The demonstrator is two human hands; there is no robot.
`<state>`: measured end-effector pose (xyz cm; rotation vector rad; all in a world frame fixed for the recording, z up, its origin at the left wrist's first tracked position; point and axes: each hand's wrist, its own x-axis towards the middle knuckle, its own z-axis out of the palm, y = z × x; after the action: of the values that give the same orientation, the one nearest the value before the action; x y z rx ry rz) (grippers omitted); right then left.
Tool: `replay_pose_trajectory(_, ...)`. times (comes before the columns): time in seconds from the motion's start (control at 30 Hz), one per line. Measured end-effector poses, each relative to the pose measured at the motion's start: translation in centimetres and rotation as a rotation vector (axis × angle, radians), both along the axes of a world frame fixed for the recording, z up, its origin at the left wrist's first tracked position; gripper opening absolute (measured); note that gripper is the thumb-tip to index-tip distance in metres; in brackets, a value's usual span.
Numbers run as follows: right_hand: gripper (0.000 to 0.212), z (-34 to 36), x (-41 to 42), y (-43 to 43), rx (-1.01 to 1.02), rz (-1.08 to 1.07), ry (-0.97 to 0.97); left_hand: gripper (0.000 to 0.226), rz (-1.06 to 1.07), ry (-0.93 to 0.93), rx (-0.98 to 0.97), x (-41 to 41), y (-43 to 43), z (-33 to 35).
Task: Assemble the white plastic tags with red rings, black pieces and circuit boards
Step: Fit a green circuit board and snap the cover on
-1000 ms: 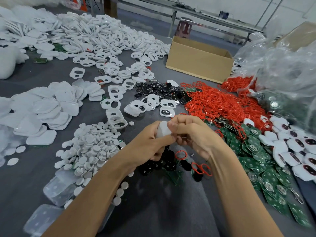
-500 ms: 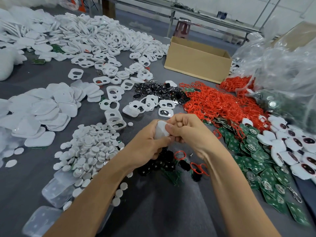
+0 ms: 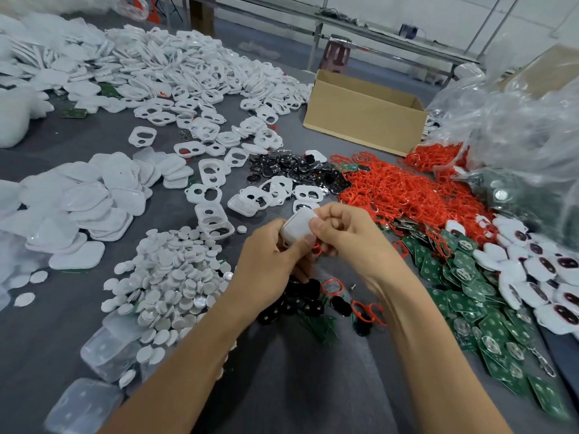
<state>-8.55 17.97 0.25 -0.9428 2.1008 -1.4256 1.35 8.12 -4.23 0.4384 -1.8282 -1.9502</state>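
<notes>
A small white rounded-square plastic tag (image 3: 297, 226) is held above the grey cloth-covered surface (image 3: 313, 389), between both hands. The grip of the left hand (image 3: 266, 267) is closed on it, with the thumb laid across its lower edge. The grip of the right hand (image 3: 351, 236) is pinched on its right side, the fingers curled. A trace of red is seen just under the tag, too hidden to be identified.

Directly beneath the hands, black oval pieces (image 3: 294, 303) are scattered on the surface. A heap of red plastic rings (image 3: 398, 195) is spread to the right, and green circuit boards (image 3: 463, 289) are fanned out nearer the right forearm. White tags with dark windows (image 3: 539, 267) are piled at the right edge. To the left, round white plastic discs (image 3: 169, 270), white frames with two openings (image 3: 216, 219) and flat white shells (image 3: 78, 208) are heaped. An open cardboard box (image 3: 360, 126) and clear plastic bags (image 3: 517, 126) are seen behind.
</notes>
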Motion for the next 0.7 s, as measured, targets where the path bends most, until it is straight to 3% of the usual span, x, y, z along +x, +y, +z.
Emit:
replay_pose_trajectory(0.17,0.018,-0.17,-0.46,0.37,0.101,0.124,0.188,0.022,-0.109,-0.06,0.015,0.14,-0.61,0.08)
replay_pose_trajectory(0.6,0.017,-0.28,-0.52,0.47,-0.035,0.132,0.016,0.017,-0.057,-0.036,-0.144,0.44,-0.18,0.0)
replay_pose_trajectory(0.7,0.017,-0.07,-0.87,0.74,0.003,0.119,0.18,0.013,-0.059,-0.069,-0.2,0.32,-0.31,-0.14)
